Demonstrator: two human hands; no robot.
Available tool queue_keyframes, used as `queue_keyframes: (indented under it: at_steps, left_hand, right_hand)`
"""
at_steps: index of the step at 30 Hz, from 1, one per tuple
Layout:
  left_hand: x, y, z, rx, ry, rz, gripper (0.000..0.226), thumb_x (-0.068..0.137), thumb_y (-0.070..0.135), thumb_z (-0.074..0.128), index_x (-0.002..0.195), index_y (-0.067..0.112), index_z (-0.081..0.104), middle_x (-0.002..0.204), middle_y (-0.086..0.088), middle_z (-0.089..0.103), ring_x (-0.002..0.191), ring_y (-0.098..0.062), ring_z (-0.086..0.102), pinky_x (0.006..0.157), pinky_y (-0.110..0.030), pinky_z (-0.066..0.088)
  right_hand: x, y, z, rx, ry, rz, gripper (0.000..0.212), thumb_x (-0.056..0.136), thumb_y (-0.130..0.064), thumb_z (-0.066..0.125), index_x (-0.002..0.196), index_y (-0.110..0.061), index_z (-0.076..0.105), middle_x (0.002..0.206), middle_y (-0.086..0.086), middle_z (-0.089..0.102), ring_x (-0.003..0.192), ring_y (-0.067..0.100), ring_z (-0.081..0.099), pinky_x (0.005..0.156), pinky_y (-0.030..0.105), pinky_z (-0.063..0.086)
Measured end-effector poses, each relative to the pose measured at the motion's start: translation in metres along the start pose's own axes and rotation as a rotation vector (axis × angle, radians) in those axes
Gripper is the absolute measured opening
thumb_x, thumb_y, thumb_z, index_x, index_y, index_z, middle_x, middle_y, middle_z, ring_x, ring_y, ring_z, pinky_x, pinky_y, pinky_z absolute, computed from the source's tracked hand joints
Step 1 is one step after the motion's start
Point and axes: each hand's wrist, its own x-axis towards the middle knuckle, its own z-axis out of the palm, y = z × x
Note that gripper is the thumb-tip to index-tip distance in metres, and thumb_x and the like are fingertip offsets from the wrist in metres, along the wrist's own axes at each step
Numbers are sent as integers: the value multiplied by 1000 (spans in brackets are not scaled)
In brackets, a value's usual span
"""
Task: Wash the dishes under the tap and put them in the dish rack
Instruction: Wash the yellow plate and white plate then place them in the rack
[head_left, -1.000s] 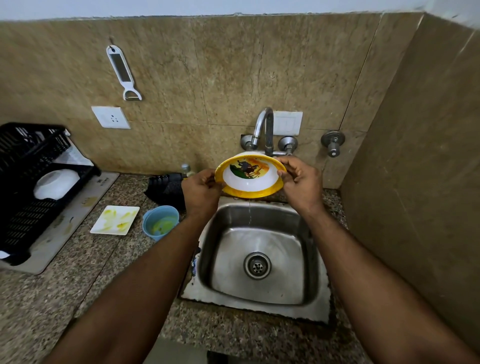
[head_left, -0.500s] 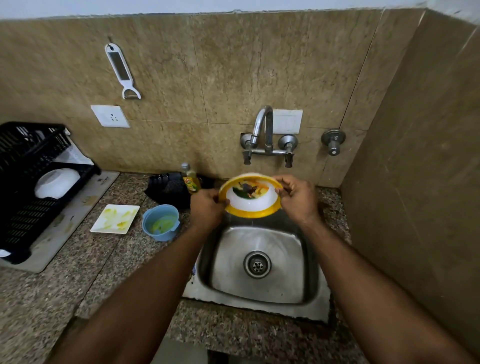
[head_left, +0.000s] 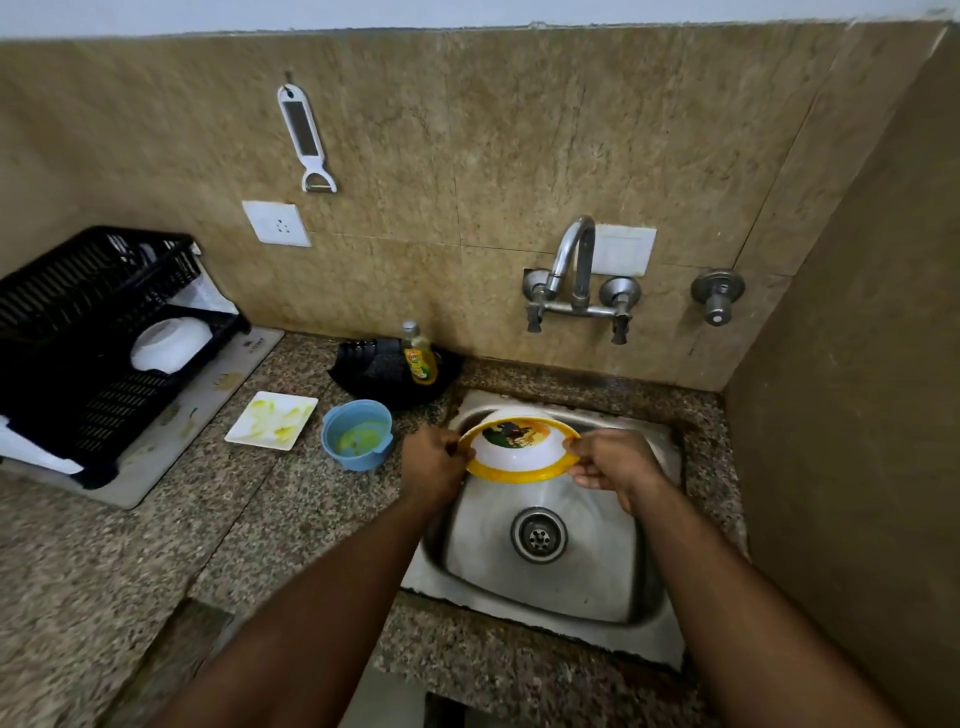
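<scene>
The space over the sink (head_left: 545, 603) back edge is taken up by the bowl (head_left: 519, 451), gripped at its rim by the left hand (head_left: 434, 460) and right hand (head_left: 610, 465). The basin's front half around the drain (head_left: 538, 535) is left open. The counter's (head_left: 104, 571) path towards the dish rack (head_left: 78, 332) is narrowed by the blue cup (head_left: 357, 434) and square plate (head_left: 271, 420); passage is left along the front edge.

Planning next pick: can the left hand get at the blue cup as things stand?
Probably not yet: the left hand grips the yellow-rimmed bowl. The blue cup stands close beside it on the counter, nothing between.
</scene>
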Motion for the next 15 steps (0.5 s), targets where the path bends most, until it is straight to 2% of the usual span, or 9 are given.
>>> queue_keyframes:
  at_steps: [2,4,6,9,10,12,13,15]
  left_hand:
    - [-2,-5,0,4,22,-2,21,75,25,75,61,10,71,54,-5,63,56,-23,62,55,-36,46]
    - [-2,-8,-1,-2,39,-3,19,76,25,74,63,11,73,54,-4,63,57,-21,63,56,-40,48]
    - [-4,-6,-4,-38,65,-1,16,78,21,74,66,11,74,57,-4,66,58,-18,63,58,-40,49]
    - [-7,-3,-13,-123,114,16,5,80,19,78,79,19,83,67,11,74,66,0,68,65,-25,54]
    - [-8,-3,-15,-160,131,17,7,80,18,79,84,21,84,68,18,73,67,6,68,66,-21,54]
    - [-11,-4,-20,-208,144,0,11,83,14,80,90,20,85,67,25,69,59,12,64,63,-23,55]
    - [-12,-6,-22,-215,140,-4,13,83,12,79,93,20,85,68,25,70,57,12,64,61,-26,57]
    - [-9,-18,-28,-207,134,9,17,82,11,80,95,22,85,78,19,76,67,8,69,68,-29,60]
  right_hand:
    - [0,1,5,30,-7,37,29,84,-13,81,108,0,73,88,16,73,71,23,69,63,33,62]
    - [-5,-1,7,63,-84,137,27,88,-15,73,109,2,71,97,17,68,80,25,68,67,35,62]
    - [-12,-7,4,237,-183,238,27,90,-13,60,107,7,65,101,22,66,86,31,68,73,41,61]
    - [-17,-17,4,560,-218,309,35,91,-8,52,114,18,50,110,34,61,91,41,69,68,46,63]
    - [-17,-19,8,614,-212,307,31,95,-6,52,116,17,49,109,36,61,88,42,70,63,45,64]
    - [-19,-21,18,639,-216,297,20,101,1,49,119,10,51,96,34,66,71,40,74,52,42,63]
    - [-20,-21,23,634,-221,299,18,102,5,47,119,8,52,89,32,69,63,38,75,49,40,62]
    - [-23,-23,33,608,-242,300,16,102,7,48,115,5,56,84,28,71,58,33,74,48,35,61]
